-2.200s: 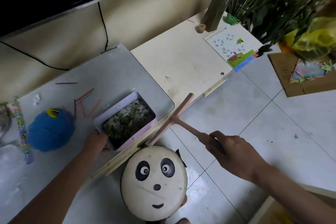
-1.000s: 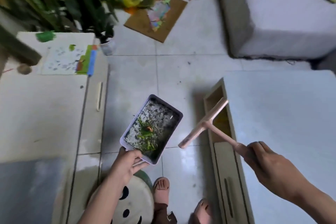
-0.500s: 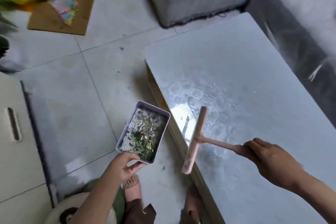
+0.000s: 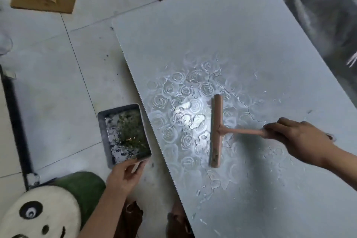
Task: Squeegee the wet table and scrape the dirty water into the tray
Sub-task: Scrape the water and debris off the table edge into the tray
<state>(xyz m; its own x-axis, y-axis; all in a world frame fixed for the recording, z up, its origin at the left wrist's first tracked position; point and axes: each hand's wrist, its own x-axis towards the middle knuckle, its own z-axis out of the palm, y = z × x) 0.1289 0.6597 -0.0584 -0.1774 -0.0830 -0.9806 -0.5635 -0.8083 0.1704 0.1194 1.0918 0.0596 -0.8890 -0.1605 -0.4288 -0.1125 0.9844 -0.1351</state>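
While right hand point(image 4: 297, 137) grips squeegee point(image 4: 216, 131) on table point(image 4: 231, 35), left hand point(image 4: 123, 176) pinches tray point(image 4: 101, 131) alongside

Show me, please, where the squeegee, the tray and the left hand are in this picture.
squeegee point(image 4: 216, 131): head view, middle of the blade bar, beside the handle joint.
tray point(image 4: 119, 111): head view, far wall of its rim.
left hand point(image 4: 123, 175): head view, back of the hand.
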